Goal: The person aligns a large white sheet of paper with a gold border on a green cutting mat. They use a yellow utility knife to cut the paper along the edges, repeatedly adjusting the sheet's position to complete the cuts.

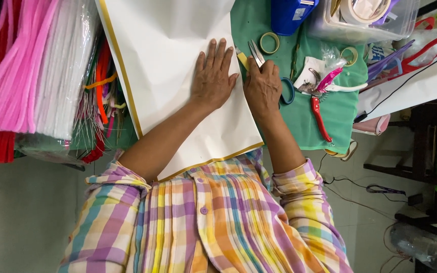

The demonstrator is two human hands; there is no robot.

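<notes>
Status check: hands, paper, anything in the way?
Left hand flat on white paper sheet. Right hand holds scissors at its edge. Pliers beside, clear.

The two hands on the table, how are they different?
The left hand lies flat and open on the big white paper sheet, fingers spread; the right hand is curled around blue-handled scissors. The left hand holds nothing, while the right hand has the scissor blades poking out past its fingers at the sheet's edge. Both come from checked sleeves and sit side by side.
</notes>
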